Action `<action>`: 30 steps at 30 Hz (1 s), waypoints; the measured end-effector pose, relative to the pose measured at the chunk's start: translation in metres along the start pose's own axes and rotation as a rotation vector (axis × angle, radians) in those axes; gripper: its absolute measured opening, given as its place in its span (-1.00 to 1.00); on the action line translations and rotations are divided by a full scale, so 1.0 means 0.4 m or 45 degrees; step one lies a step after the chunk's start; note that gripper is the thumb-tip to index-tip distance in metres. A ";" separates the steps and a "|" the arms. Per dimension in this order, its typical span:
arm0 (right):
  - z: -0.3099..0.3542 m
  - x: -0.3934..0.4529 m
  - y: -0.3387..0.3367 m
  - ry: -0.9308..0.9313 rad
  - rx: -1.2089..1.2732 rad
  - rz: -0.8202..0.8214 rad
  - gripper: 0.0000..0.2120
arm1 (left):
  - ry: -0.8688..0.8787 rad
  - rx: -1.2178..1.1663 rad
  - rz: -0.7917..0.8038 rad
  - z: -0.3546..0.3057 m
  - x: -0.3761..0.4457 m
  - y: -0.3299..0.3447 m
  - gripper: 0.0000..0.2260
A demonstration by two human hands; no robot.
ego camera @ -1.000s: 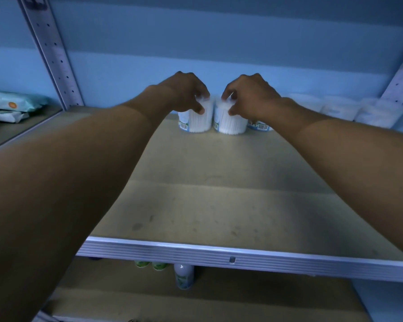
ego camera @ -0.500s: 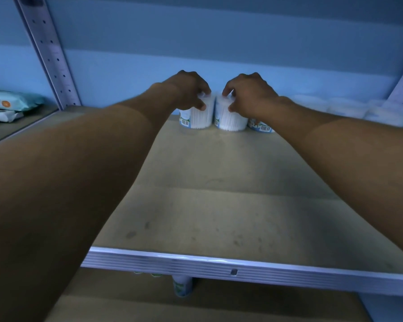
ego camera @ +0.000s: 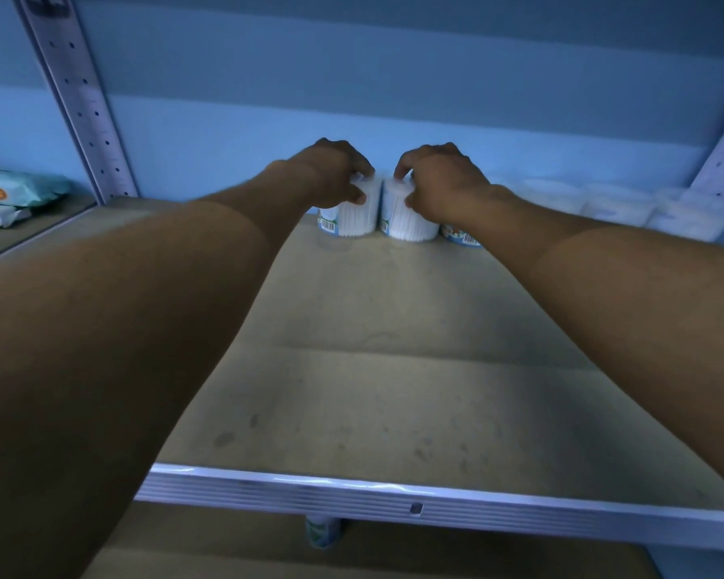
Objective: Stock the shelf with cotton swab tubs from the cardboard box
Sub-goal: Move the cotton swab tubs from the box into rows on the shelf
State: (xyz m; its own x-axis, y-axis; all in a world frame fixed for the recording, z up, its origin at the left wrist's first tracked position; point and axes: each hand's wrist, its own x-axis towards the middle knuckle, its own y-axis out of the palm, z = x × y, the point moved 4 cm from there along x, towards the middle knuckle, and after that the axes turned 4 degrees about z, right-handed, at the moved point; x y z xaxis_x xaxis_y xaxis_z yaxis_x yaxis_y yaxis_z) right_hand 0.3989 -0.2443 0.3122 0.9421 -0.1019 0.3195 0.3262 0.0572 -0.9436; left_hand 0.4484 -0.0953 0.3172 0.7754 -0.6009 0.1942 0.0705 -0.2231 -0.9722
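Both hands at twelve o'clock: left hand point(ego camera: 338, 177) clasps the left tub point(ego camera: 354, 213), right hand point(ego camera: 437, 185) clasps its upright neighbour point(ego camera: 406, 221) (tubs touching).

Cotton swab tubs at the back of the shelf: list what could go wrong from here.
1. Both hands, left hand and right hand, grip tubs from the top; the left tub and right tub stand nearly touching, so releasing one could nudge the other.
2. A third tub sits half hidden under the right wrist; pulling that arm back might knock it.
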 end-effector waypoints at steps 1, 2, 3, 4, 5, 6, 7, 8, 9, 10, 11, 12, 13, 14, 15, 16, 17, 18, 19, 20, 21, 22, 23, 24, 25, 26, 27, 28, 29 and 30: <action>0.001 -0.004 0.000 -0.005 0.003 0.002 -0.57 | -0.004 -0.003 -0.001 0.000 -0.001 0.002 -0.55; 0.002 -0.006 0.000 -0.009 0.011 0.009 -0.57 | -0.008 -0.005 0.001 0.000 -0.002 0.003 -0.55; 0.002 -0.007 -0.001 -0.015 0.029 0.013 -0.58 | -0.013 -0.003 0.004 -0.001 -0.004 0.003 -0.54; -0.001 -0.005 -0.003 -0.012 0.063 0.023 -0.58 | -0.018 0.004 0.010 0.000 -0.003 0.004 -0.53; -0.004 -0.005 -0.006 0.001 0.109 0.046 -0.58 | -0.026 0.010 0.025 -0.001 -0.002 0.003 -0.51; -0.006 -0.008 -0.010 0.015 0.159 0.082 -0.56 | -0.042 0.004 0.052 0.000 -0.002 0.004 -0.46; -0.008 -0.015 -0.014 0.020 0.205 0.117 -0.51 | -0.062 -0.006 0.085 0.000 -0.003 0.005 -0.41; -0.009 -0.023 -0.020 0.020 0.258 0.139 -0.47 | -0.077 -0.016 0.117 -0.001 -0.003 0.006 -0.35; -0.010 -0.032 -0.027 0.015 0.311 0.137 -0.42 | -0.085 -0.024 0.136 -0.003 -0.006 0.005 -0.30; -0.009 -0.042 -0.034 0.009 0.353 0.115 -0.40 | -0.090 -0.035 0.134 -0.006 -0.009 0.001 -0.26; -0.006 -0.053 -0.043 0.004 0.371 0.089 -0.38 | -0.087 -0.051 0.109 -0.008 -0.015 -0.005 -0.24; -0.003 -0.063 -0.049 0.000 0.373 0.075 -0.37 | -0.077 -0.067 0.070 -0.012 -0.024 -0.013 -0.25; 0.001 -0.075 -0.054 -0.005 0.364 0.075 -0.38 | -0.065 -0.086 0.034 -0.015 -0.035 -0.021 -0.28; 0.003 -0.088 -0.060 -0.011 0.355 0.083 -0.38 | -0.049 -0.104 0.009 -0.019 -0.047 -0.027 -0.32; 0.005 -0.101 -0.066 -0.021 0.347 0.088 -0.40 | -0.032 -0.119 -0.006 -0.021 -0.061 -0.032 -0.36; 0.007 -0.117 -0.073 -0.029 0.350 0.092 -0.41 | -0.018 -0.134 -0.013 -0.023 -0.077 -0.039 -0.39; 0.009 -0.137 -0.082 -0.033 0.359 0.097 -0.43 | -0.006 -0.151 -0.014 -0.026 -0.097 -0.049 -0.42; 0.010 -0.158 -0.089 -0.034 0.371 0.107 -0.44 | 0.002 -0.173 -0.006 -0.030 -0.119 -0.059 -0.44; 0.011 -0.178 -0.097 -0.035 0.383 0.116 -0.45 | 0.008 -0.193 0.006 -0.032 -0.142 -0.071 -0.45; 0.014 -0.198 -0.105 -0.037 0.390 0.129 -0.46 | 0.015 -0.203 0.014 -0.033 -0.165 -0.084 -0.46; 0.017 -0.220 -0.114 -0.039 0.395 0.144 -0.46 | 0.022 -0.204 0.021 -0.033 -0.189 -0.097 -0.47; 0.021 -0.244 -0.123 -0.039 0.396 0.162 -0.47 | 0.030 -0.200 0.025 -0.034 -0.214 -0.111 -0.48; 0.024 -0.265 -0.132 -0.040 0.395 0.175 -0.47 | 0.034 -0.197 0.025 -0.035 -0.237 -0.124 -0.49; 0.026 -0.285 -0.140 -0.040 0.398 0.184 -0.47 | 0.036 -0.187 0.026 -0.036 -0.260 -0.137 -0.50; 0.028 -0.305 -0.148 -0.035 0.399 0.193 -0.48 | 0.032 -0.179 0.032 -0.038 -0.282 -0.147 -0.51; 0.031 -0.326 -0.157 -0.030 0.400 0.197 -0.49 | 0.027 -0.170 0.035 -0.040 -0.303 -0.157 -0.51; 0.035 -0.347 -0.166 -0.026 0.400 0.199 -0.49 | 0.023 -0.167 0.040 -0.040 -0.323 -0.164 -0.51; 0.038 -0.368 -0.175 -0.025 0.404 0.199 -0.51 | 0.023 -0.166 0.049 -0.042 -0.344 -0.169 -0.51; 0.041 -0.389 -0.182 -0.029 0.411 0.194 -0.52 | 0.030 -0.168 0.060 -0.045 -0.363 -0.174 -0.51; 0.044 -0.411 -0.188 -0.037 0.417 0.187 -0.53 | 0.049 -0.170 0.064 -0.052 -0.384 -0.178 -0.51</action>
State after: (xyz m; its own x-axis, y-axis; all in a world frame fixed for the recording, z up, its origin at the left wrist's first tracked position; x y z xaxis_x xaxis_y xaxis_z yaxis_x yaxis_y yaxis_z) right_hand 0.2208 -0.2145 0.3321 0.9811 -0.0406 0.1892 0.1901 0.3846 -0.9033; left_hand 0.3114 -0.0031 0.3591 0.7512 -0.6421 0.1532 -0.0539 -0.2909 -0.9552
